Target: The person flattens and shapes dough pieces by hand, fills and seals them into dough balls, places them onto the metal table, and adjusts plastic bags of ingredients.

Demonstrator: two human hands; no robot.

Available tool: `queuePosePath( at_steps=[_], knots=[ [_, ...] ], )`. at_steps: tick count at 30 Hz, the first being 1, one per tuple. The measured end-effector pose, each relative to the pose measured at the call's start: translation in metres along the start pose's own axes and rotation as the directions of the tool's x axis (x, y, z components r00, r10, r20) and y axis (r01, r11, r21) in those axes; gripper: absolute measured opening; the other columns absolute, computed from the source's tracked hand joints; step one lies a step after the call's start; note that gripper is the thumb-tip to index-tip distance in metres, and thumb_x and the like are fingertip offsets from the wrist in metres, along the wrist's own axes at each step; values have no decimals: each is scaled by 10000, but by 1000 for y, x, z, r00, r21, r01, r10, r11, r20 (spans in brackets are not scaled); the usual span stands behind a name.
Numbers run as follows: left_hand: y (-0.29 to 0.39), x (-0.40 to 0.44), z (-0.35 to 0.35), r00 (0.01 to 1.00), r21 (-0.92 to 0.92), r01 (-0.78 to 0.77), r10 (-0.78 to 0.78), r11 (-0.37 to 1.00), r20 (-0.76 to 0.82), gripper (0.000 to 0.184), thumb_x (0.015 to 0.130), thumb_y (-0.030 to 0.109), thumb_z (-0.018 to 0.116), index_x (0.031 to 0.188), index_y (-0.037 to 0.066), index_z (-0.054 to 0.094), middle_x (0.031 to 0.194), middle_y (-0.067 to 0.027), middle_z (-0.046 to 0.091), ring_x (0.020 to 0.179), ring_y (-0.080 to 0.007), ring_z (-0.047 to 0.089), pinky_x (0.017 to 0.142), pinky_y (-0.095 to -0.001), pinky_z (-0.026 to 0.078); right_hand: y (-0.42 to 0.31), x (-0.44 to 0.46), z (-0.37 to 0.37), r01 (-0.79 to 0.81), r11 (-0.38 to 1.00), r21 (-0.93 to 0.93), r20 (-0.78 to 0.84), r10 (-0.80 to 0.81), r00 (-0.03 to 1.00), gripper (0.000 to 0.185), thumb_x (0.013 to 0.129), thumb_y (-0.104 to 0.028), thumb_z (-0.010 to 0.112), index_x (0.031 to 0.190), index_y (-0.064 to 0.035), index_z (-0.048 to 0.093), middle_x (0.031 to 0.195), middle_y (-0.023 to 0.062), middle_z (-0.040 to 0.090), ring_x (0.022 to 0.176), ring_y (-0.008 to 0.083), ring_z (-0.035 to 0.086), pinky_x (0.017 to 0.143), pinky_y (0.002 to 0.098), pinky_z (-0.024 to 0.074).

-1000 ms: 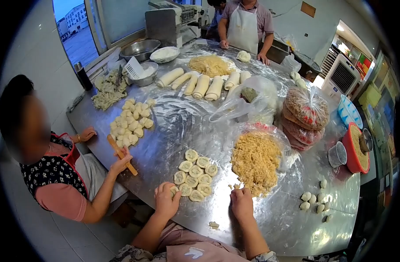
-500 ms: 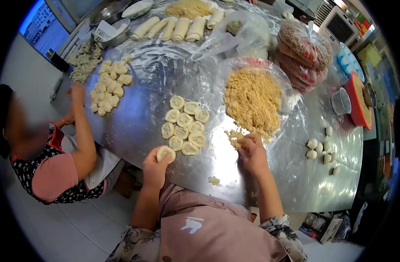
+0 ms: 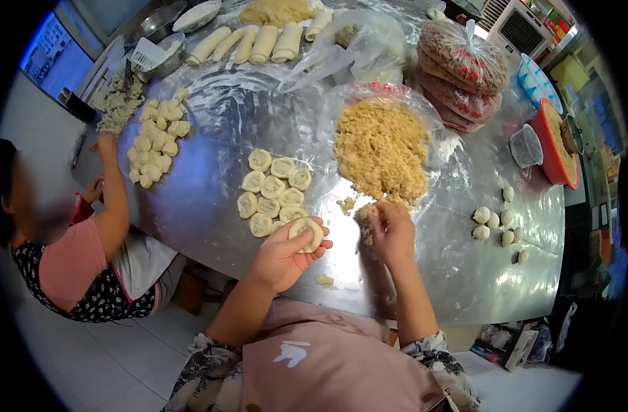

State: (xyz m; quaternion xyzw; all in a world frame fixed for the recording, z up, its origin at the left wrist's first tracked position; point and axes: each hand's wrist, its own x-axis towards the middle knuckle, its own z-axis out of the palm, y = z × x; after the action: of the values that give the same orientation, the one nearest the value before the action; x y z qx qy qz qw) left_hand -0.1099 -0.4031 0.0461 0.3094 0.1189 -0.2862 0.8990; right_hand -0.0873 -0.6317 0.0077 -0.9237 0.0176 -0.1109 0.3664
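Note:
My left hand (image 3: 281,261) is closed around a round dough wrapper (image 3: 306,235) with a hollow in its middle, the thumb lying on it. Several similar hollowed dough rounds (image 3: 269,207) lie grouped on the metal table just beyond that hand. My right hand (image 3: 396,233) grips a clump of crumbly filling (image 3: 369,221) at the near edge of a large tan heap of filling (image 3: 382,147). A small loose crumb of filling (image 3: 346,204) sits to its left. Near me lies a flat dough scrap (image 3: 324,281).
At left, a co-worker (image 3: 87,254) reaches beside cut dough pieces (image 3: 156,141). Dough rolls (image 3: 262,45) lie at the back. Stacked filled bags (image 3: 463,69), a clear tub (image 3: 526,145), a red basin (image 3: 557,147) and several small white balls (image 3: 493,220) are at right.
My left hand has moved right with the dough wrapper, toward my right hand. My right hand has gathered filling and drawn it slightly nearer. The view has shifted a little.

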Motion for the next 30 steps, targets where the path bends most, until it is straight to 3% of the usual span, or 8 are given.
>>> queuePosePath(
  at_steps=[5, 6, 10, 13, 17, 20, 26, 30],
  knots=[
    [-29, 23, 9, 999, 93, 40, -38, 995, -26, 261, 928, 85, 475, 1179, 13, 478, 1083, -115, 557, 986, -206, 568, 826, -302, 475, 26, 0, -3, -278, 944, 178, 59, 272, 961, 236, 812, -82, 663, 1035, -21, 619, 787, 47, 623, 673, 114, 562, 643, 250, 475],
    [-34, 33, 11, 999, 94, 26, -21, 995, -46, 263, 929, 91, 474, 1180, 16, 480, 1082, -112, 557, 985, -197, 563, 828, -306, 472, 20, 1, -1, -310, 871, 380, 48, 316, 948, 205, 846, -89, 639, 1033, -9, 616, 797, 12, 633, 680, 85, 547, 648, 234, 468],
    [-55, 54, 5, 999, -3, 20, -20, 1000, -29, 284, 934, 175, 483, 1180, 32, 477, 1103, -75, 520, 1027, -157, 490, 916, -328, 385, -3, -2, -17, -394, 579, 714, 226, 342, 912, 187, 862, -62, 616, 1036, 5, 603, 836, 11, 624, 715, 87, 555, 677, 220, 461],
    [-62, 68, 17, 1000, -135, 3, -3, 991, 0, 332, 974, 213, 374, 1225, 4, 439, 1186, -101, 505, 1104, -195, 481, 986, -362, 358, -28, -5, -20, -396, 460, 795, 268, 321, 909, 199, 859, -76, 628, 1037, 10, 600, 851, 12, 620, 739, 91, 559, 693, 223, 466],
    [-67, 72, 30, 994, -171, -85, 95, 982, 51, 416, 998, 294, 299, 1265, -16, 373, 1246, -102, 457, 1198, -216, 421, 1052, -384, 305, -23, -19, 4, -279, 652, 705, 179, 217, 960, 222, 828, -22, 647, 1043, 10, 599, 941, 28, 617, 750, 83, 567, 676, 220, 479],
    [-68, 70, 29, 989, -26, -149, 149, 989, 11, 375, 987, 216, 370, 1292, -2, 355, 1249, -106, 448, 1188, -204, 424, 1035, -366, 318, -38, -20, -3, -76, 951, 300, 21, 73, 997, 234, 822, -5, 642, 1050, 16, 595, 935, 48, 627, 767, 87, 584, 665, 225, 493],
    [-60, 66, 24, 988, 73, -153, 153, 986, 8, 387, 965, 120, 430, 1324, 13, 333, 1241, -113, 452, 1147, -194, 459, 986, -337, 370, -46, -21, -12, -132, 882, 453, 116, 89, 989, 272, 818, -1, 642, 1083, -22, 583, 917, 81, 647, 819, 119, 629, 714, 241, 515],
    [-67, 71, 14, 979, 314, -195, 201, 929, 13, 386, 962, 94, 427, 1329, 14, 338, 1223, -108, 468, 1123, -191, 482, 969, -331, 392, -46, -22, -10, -76, 935, 346, 56, 60, 997, 262, 816, -24, 640, 1071, -36, 584, 866, 89, 667, 757, 157, 659, 672, 265, 530]
  ],
)
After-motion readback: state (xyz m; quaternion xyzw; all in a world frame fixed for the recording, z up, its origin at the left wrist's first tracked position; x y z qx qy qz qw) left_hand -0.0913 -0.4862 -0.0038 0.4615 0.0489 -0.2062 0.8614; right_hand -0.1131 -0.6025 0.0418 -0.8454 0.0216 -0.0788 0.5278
